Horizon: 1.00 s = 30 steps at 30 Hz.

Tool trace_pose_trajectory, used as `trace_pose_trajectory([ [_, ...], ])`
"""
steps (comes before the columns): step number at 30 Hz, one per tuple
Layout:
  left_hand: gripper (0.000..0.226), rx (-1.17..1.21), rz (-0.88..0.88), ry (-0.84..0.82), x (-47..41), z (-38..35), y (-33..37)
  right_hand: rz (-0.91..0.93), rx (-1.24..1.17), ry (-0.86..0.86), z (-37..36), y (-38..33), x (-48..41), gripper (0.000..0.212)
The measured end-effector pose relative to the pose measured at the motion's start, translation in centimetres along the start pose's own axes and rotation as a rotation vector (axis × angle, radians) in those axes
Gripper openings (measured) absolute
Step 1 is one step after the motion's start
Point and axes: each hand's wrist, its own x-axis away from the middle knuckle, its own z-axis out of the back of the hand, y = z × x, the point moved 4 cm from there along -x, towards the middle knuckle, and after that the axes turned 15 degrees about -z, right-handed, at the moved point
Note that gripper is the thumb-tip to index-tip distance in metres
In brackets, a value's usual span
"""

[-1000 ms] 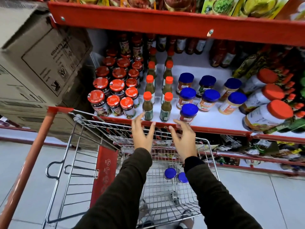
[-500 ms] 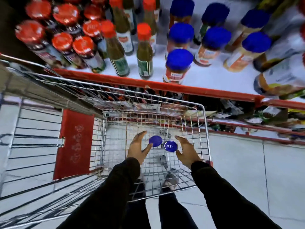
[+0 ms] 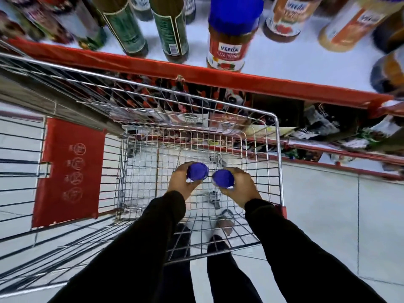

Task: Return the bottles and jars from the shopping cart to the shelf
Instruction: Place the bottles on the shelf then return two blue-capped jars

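Two jars with blue lids stand upright on the floor of the wire shopping cart (image 3: 278, 149). My left hand (image 3: 182, 184) is wrapped around the left blue-lidded jar (image 3: 197, 171). My right hand (image 3: 242, 189) is wrapped around the right blue-lidded jar (image 3: 223, 178). Only the lids show; the jar bodies are hidden by my fingers. Above the cart runs the red-edged shelf (image 3: 273, 84), with a blue-lidded pizza topping jar (image 3: 229, 40) at its front edge.
Green glass bottles (image 3: 172, 33) and dark jars stand on the shelf to the left, more orange-labelled jars (image 3: 349, 22) to the right. The cart's red child-seat flap (image 3: 70, 169) is at left. A lower shelf holds packets (image 3: 323, 125). Tiled floor lies to the right.
My hands dropped from the shelf edge into the cart and closed around the two blue-lidded jars. The view tilted down and came closer to the shelf and cart.
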Motion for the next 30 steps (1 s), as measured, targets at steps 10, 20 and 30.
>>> trace_pose_trajectory([
  [10, 0.060, 0.209, -0.038, 0.192, 4.4, 5.9, 9.0, 0.082, -0.192, 0.093, 8.1, -3.7, 7.1, 0.066],
  [20, 0.065, 0.268, -0.220, 0.284, 6.8, 9.1, 20.6, 0.282, -0.324, 0.293, 18.7, -6.2, 12.8, 0.056],
  [30, 0.067, 0.212, -0.504, 0.375, 3.9, 8.4, 32.8, 0.341, -0.492, 0.639, 30.5, -6.5, 14.1, 0.055],
])
